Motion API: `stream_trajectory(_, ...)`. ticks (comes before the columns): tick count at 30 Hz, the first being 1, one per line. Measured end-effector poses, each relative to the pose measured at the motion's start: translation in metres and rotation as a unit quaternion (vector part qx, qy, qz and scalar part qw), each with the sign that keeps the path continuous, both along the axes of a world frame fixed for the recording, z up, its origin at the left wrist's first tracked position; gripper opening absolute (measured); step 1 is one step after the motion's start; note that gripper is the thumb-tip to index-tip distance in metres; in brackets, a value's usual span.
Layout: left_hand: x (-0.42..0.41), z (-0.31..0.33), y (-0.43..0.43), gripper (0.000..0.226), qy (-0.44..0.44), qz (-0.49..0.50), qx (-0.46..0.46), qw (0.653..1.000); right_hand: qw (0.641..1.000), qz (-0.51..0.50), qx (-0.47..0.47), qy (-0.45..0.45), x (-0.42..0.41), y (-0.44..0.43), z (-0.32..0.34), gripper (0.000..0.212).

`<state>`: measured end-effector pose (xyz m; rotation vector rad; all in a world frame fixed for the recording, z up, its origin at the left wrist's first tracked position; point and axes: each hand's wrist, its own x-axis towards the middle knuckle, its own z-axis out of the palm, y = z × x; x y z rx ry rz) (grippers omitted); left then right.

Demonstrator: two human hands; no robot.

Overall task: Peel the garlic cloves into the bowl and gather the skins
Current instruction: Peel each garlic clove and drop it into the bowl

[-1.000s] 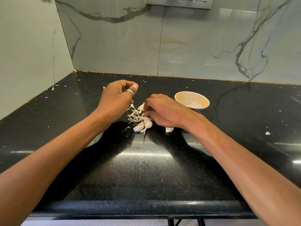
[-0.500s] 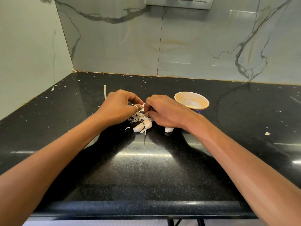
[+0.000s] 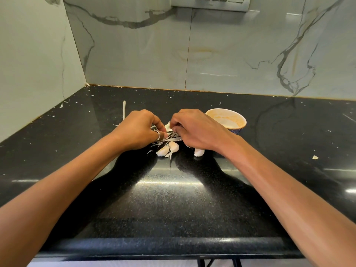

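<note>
On a glossy black speckled counter (image 3: 173, 199), closed in at the back and on the left by grey-veined marble walls (image 3: 134, 54) meeting in a corner, with a switch plate (image 3: 210, 2) at the top edge. Near the middle, left hand (image 3: 137, 132), fingers curled, ring (image 3: 158, 136) on one finger, pinching into a tangle of skins (image 3: 174, 138). Just beside it, right hand (image 3: 196, 130), fingers curled too, pinching a clove (image 3: 168, 127) above that tangle. In front of the skins, two garlic cloves (image 3: 167, 149) touching each other; under the right wrist, a lone clove (image 3: 199, 152). Just right of the right hand, the bowl (image 3: 240, 126), upright, pale inside. Behind the left hand, a thin white stalk (image 3: 123, 110). White flecks toward the back edge and left wall, one scrap (image 3: 315, 157) far right. Wide stretch of counter from the hands to the rounded front edge, crossed by both forearms; more out past the bowl.
</note>
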<state>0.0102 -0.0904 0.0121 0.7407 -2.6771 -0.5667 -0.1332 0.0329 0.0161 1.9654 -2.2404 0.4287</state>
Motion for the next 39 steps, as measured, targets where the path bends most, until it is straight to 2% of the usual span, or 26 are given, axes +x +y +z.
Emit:
stream_trajectory(2,-0.001,0.000,0.000,0.000,-0.003,-0.002,-0.008,1.000,1.000,-0.001,-0.013,0.002,-0.001,-0.001,-0.001,0.018)
stream_trajectory(7,-0.001,0.001,-0.003,0.010,0.015,-0.005,-0.004,1.000,0.997,-0.002,-0.078,0.004,-0.005,-0.002,-0.003,0.017)
stream_trajectory(11,0.000,0.001,-0.002,0.002,0.016,-0.014,-0.009,1.000,0.996,0.007,-0.093,0.002,-0.006,-0.002,-0.003,0.018)
stream_trajectory(13,0.000,0.001,-0.003,0.008,0.016,-0.012,-0.015,1.000,0.995,0.017,-0.100,-0.004,-0.005,-0.002,-0.003,0.017)
stream_trajectory(17,0.002,0.004,-0.005,0.005,0.020,-0.002,-0.010,1.000,0.993,0.035,-0.113,-0.022,-0.001,-0.002,-0.002,0.013)
stream_trajectory(25,0.002,0.005,-0.004,0.017,-0.024,0.000,-0.013,1.000,0.998,0.036,-0.047,-0.001,0.007,-0.002,-0.004,0.017)
stream_trajectory(30,0.000,0.003,-0.004,0.005,-0.027,0.004,-0.028,0.999,1.000,0.016,-0.013,0.013,0.009,-0.002,-0.002,0.021)
stream_trajectory(35,0.002,0.001,-0.003,0.012,-0.017,-0.006,-0.033,0.999,1.000,0.011,0.003,0.010,0.008,-0.002,-0.002,0.021)
stream_trajectory(39,0.003,0.003,-0.004,0.005,0.013,-0.017,-0.022,1.000,1.000,0.002,-0.014,0.010,0.005,-0.003,-0.003,0.022)
